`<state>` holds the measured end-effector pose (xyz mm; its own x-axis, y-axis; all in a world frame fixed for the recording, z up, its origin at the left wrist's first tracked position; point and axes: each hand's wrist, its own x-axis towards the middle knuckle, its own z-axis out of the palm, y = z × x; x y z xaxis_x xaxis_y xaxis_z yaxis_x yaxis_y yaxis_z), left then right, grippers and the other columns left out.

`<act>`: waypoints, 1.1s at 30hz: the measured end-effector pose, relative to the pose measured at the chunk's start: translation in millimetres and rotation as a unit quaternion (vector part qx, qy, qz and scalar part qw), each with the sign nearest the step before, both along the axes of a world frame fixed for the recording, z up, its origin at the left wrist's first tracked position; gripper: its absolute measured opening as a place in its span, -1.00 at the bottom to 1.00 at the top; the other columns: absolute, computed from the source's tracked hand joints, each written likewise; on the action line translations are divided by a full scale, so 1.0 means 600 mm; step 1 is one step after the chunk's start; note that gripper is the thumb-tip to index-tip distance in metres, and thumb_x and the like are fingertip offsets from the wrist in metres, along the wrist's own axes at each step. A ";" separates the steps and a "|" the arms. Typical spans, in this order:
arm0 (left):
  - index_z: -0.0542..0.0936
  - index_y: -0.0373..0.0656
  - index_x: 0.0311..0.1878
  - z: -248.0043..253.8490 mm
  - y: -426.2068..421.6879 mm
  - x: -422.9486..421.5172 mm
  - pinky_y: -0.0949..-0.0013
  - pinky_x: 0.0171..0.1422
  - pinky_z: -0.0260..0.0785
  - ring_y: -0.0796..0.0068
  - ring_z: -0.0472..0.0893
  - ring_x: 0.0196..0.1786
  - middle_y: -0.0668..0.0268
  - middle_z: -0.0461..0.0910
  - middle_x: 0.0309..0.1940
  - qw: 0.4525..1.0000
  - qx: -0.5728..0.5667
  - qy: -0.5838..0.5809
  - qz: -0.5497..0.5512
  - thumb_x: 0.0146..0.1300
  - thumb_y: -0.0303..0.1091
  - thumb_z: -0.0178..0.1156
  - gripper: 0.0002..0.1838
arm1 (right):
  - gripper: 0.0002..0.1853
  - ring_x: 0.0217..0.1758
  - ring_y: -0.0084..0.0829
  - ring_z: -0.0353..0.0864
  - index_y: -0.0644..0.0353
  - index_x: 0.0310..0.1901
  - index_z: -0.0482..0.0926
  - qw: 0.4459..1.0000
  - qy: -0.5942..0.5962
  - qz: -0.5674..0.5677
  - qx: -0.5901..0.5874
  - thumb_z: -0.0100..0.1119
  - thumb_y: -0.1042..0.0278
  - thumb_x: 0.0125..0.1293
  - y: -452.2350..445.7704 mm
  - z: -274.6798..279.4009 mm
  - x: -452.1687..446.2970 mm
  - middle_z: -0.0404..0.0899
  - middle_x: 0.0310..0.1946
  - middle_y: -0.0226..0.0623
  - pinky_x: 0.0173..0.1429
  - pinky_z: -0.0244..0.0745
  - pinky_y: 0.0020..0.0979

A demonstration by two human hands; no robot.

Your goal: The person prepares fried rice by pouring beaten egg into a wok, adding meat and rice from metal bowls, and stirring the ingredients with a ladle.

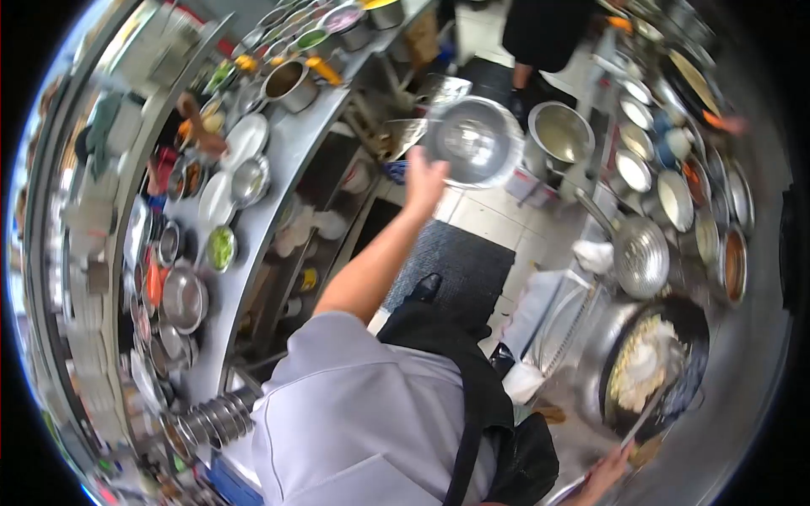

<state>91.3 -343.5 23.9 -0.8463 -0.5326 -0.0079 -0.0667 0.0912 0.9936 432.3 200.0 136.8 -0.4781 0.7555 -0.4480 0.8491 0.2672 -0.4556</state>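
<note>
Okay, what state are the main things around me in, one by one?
Metal bowl: uncovered, held in left hand
Wok: uncovered, pale food inside
Long-handled tool: held in right hand, reaching into wok
Strainer: in neither hand
Small bowl: uncovered, holding greens

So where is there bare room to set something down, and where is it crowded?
On the left counter: a patch between the pot, the oval plate and the front edge, and a strip between the big bowl and that edge. Crowded: the counter's back, and the right side around the wok and strainer.
</note>
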 end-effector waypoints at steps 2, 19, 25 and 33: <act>0.33 -0.25 0.04 -0.020 -0.176 0.048 0.42 -0.37 0.45 0.48 0.53 -0.27 0.20 0.47 -0.18 0.976 0.094 -0.005 0.196 0.23 -0.53 0.12 -0.67 | -0.47 -0.26 -0.22 0.61 0.01 0.49 0.17 0.998 -0.027 0.011 0.047 -0.12 0.28 0.53 -0.042 0.002 -0.021 0.59 -0.22 -0.13 -0.14 0.51 -0.27; 0.19 -0.27 0.19 -0.097 -0.607 0.293 0.07 -0.24 0.61 0.12 0.57 -0.17 0.12 0.34 -0.09 0.841 0.256 -0.021 0.476 0.35 0.06 0.14 -0.36 | -0.43 0.02 -0.06 0.59 0.26 0.45 0.20 0.984 0.099 0.128 0.074 -0.10 0.17 0.50 0.059 -0.125 -0.045 0.49 0.16 0.11 0.10 0.50 -0.25; 0.40 -0.13 -0.22 -0.187 -0.307 0.245 0.47 -0.32 0.53 0.56 0.54 -0.33 0.34 0.49 -0.32 0.952 0.204 -0.229 0.023 0.42 -0.11 0.15 -0.72 | -0.47 0.15 0.06 0.54 0.19 0.44 0.20 0.977 -0.043 0.103 0.181 -0.14 0.28 0.49 -0.184 -0.033 -0.040 0.48 0.19 0.15 0.18 0.43 -0.08; 0.55 -0.35 0.02 -0.107 0.184 0.059 0.41 0.02 0.46 0.37 0.60 0.02 0.16 0.63 -0.09 0.830 -0.139 -0.006 -0.540 0.37 -0.28 0.19 -0.68 | -0.49 -0.56 -0.28 0.55 0.03 0.45 0.25 0.961 0.118 0.007 0.252 -0.07 0.25 0.50 -0.160 -0.029 0.001 0.52 -0.53 0.01 -0.40 0.44 -0.19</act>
<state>126.9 -233.2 -40.0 -0.8318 0.5547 -0.0233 0.1941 0.3299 0.9238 432.9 104.0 119.4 -0.5331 0.8408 0.0945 0.7331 0.5148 -0.4445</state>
